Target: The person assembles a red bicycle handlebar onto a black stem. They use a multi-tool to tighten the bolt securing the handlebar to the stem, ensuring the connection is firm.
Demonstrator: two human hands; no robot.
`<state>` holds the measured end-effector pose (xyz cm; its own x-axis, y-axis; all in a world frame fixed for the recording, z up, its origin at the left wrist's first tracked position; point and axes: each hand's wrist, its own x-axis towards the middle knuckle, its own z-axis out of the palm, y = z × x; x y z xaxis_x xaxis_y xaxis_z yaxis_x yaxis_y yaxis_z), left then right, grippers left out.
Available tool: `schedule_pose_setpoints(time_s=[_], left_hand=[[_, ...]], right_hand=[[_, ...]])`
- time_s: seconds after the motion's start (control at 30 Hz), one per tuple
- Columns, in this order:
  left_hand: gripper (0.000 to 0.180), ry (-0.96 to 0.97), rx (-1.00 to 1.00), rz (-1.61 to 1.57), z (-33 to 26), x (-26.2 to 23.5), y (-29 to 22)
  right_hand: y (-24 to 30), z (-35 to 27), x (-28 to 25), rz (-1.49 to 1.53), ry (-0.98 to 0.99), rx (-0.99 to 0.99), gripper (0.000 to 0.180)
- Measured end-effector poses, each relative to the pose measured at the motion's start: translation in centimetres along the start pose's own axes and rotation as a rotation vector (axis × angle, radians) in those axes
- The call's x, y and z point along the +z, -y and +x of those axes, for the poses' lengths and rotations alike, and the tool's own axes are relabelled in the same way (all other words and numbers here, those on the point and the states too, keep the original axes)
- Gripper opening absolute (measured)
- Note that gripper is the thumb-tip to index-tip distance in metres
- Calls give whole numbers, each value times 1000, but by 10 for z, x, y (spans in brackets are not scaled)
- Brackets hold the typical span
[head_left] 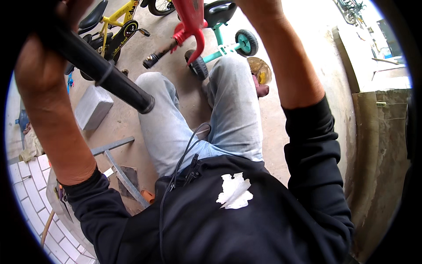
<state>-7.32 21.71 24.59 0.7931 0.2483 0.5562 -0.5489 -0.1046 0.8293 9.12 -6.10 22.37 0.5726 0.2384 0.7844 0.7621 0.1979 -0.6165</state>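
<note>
A thick black tube [105,72] with a raised collar slants across the upper left, its blunt end hanging over my left knee. My left hand [39,66] is closed round its dark upper part; most of the fingers are hidden behind it. My right hand [261,9] reaches up to the top edge, where its fingers are cut off from view. Between my hands, a red bicycle frame [191,20] comes down from the top, with a crank and pedal axle [160,53] sticking out to the left. Whether my right hand touches the frame is not visible.
Beyond my knees stand a teal ride-on [218,37] with black wheels and a yellow children's bike [115,22]. A grey block [93,107] and a metal bar frame [118,165] lie left of my legs. A concrete ledge [373,101] runs along the right.
</note>
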Motion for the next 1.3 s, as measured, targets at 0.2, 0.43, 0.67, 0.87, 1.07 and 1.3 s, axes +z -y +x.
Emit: schedule_pose_setpoints(time_s=[0.2, 0.43, 0.67, 0.87, 1.07, 1.3], left_hand=[[47, -18, -321, -269, -65, 55, 4], [41, -47, -369, -331, -110, 87, 33], [45, -50, -412, -535, -137, 112, 53], [44, -122, -519, -550, -171, 111, 72], [41, -190, -619, -523, -204, 111, 104], [40, -263, -670, -618, -247, 111, 134]], right_hand=[[-19, -72, 8, 321, 18, 239, 10], [-34, -124, -13, 388, -5, 279, 20], [-30, -146, -22, 348, 78, 509, 16], [-43, -180, -20, -62, 116, 418, 29], [-79, -229, -9, -22, 137, 546, 27], [-76, -253, -8, 18, 151, 685, 28]])
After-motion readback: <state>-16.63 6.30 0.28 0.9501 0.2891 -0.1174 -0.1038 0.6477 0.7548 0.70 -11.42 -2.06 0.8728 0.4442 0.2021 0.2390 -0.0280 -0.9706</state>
